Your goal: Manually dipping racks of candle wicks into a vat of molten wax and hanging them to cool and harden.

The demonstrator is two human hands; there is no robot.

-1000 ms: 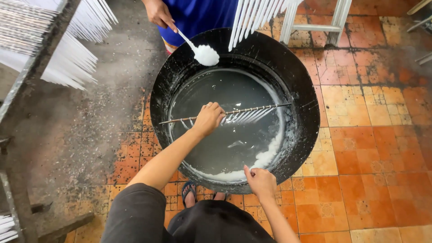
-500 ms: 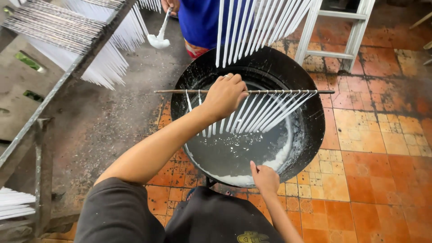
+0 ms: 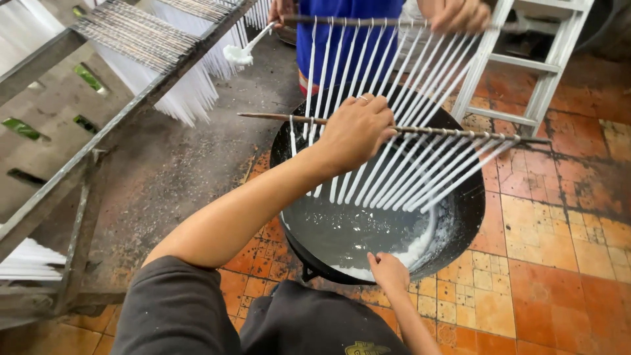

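My left hand (image 3: 355, 131) grips a thin wooden rod (image 3: 460, 133) from which several long white wax-coated strands hang. The rod is held level above a big black pan (image 3: 473, 217) of grey-white liquid (image 3: 348, 230). The strands slant down toward the pan's middle. My right hand (image 3: 389, 271) rests on the pan's near rim, fingers curled over the edge. Across the pan, another person in blue (image 3: 348, 33) holds a second rod of white strands (image 3: 368, 22) and a white ladle (image 3: 240, 52).
A metal rack (image 3: 131, 72) at left carries many rods of hanging white strands. A white ladder-like frame (image 3: 526, 59) stands behind the pan at right. The floor is worn orange tile (image 3: 559, 276) with grey concrete to the left.
My left hand has lifted the rod out of the liquid and raised it well above the pan. The other person has brought a second rod of strands into view above it.
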